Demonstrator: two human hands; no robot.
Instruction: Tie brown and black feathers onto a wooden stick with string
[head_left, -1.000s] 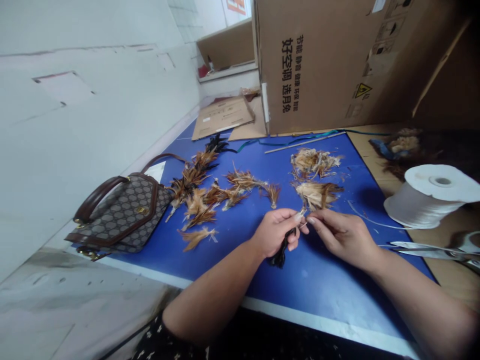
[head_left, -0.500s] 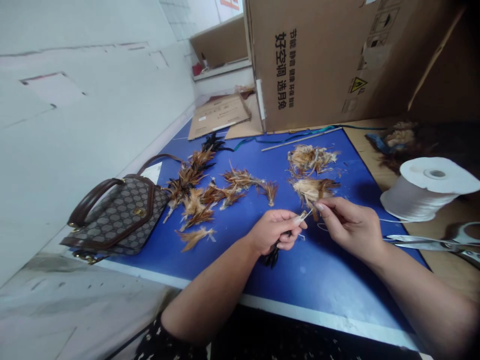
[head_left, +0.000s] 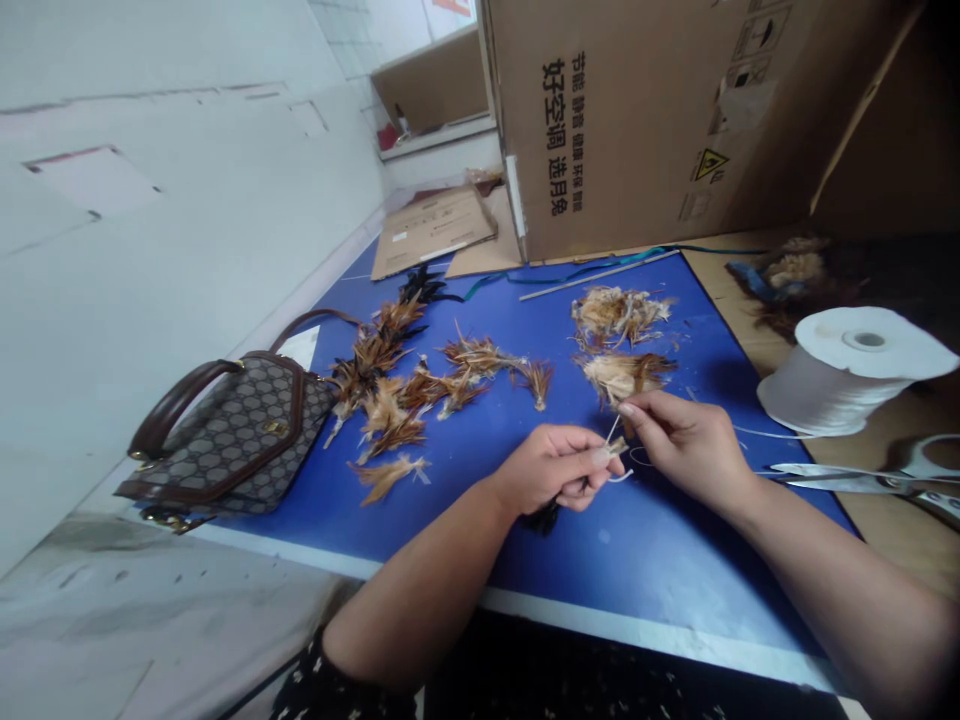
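Note:
My left hand [head_left: 559, 466] is closed on a small bunch of dark feathers [head_left: 543, 519]; their pale quill ends stick out past the thumb. Just to the right, my right hand [head_left: 679, 440] pinches a thin white string [head_left: 613, 428] that runs taut to the quill ends. A loose white tail of string hangs below the left fingertips. Behind the hands lies a pile of tan and brown feathers [head_left: 619, 377], with a second feather pile [head_left: 621, 315] farther back. Several tied feather bunches [head_left: 472, 385] lie to the left on the blue table [head_left: 450, 510].
A spool of white string [head_left: 844, 375] stands at the right, its string leading toward my right hand. Scissors [head_left: 892, 480] lie in front of it. A patterned handbag [head_left: 247, 430] sits at the left. A thin rod [head_left: 600, 275] and a large cardboard box [head_left: 630, 130] are at the back.
The string between my hands has swung from slanting rightward to nearly upright. My right hand has shifted slightly left, and the quill ends in my left hand now point more to the right.

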